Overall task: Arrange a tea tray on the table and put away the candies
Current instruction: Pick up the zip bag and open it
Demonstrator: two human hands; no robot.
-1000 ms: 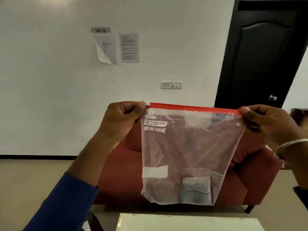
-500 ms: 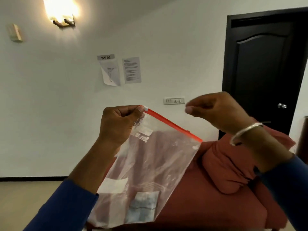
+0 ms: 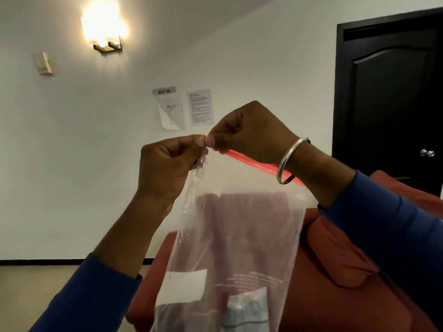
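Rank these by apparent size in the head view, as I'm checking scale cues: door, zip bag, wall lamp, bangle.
1. Door and zip bag: alike, and the bag's nearness inflates it.
2. Wall lamp.
3. Bangle.

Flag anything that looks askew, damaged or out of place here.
Only the left paper sheet on the wall: its lower corner curls away from the wall. The zip bag, pinched at its red strip by the left hand and right hand, looks intact.

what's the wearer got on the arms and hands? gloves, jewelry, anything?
Both hands bare, no gloves. Left hand shows no ring or watch; its blue long sleeve is pushed up the forearm. Right hand has a plain silver metal bangle loose at the wrist, and a matching blue sleeve starts just behind it.
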